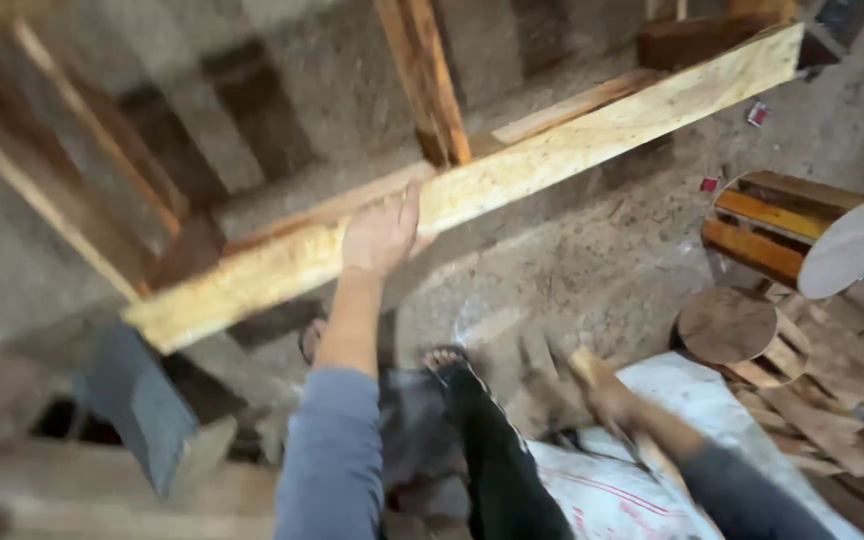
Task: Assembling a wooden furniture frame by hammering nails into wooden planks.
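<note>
A long pale wooden plank (572,145) runs on a slant from lower left to upper right above a dusty floor. My left hand (382,235) lies flat against its near face, about a third of the way along, fingers together. My right hand (612,400) is blurred at the lower right and closed around a light wooden stick (589,370). My leg in dark trousers and a sandalled foot (447,360) show below the plank.
Other planks and beams (427,80) lean behind the long one. Two round wooden stools (802,235) lie on their sides at the right, with wood scraps (822,420) and a white sack (642,480) by them. A grey block (137,405) sits at lower left.
</note>
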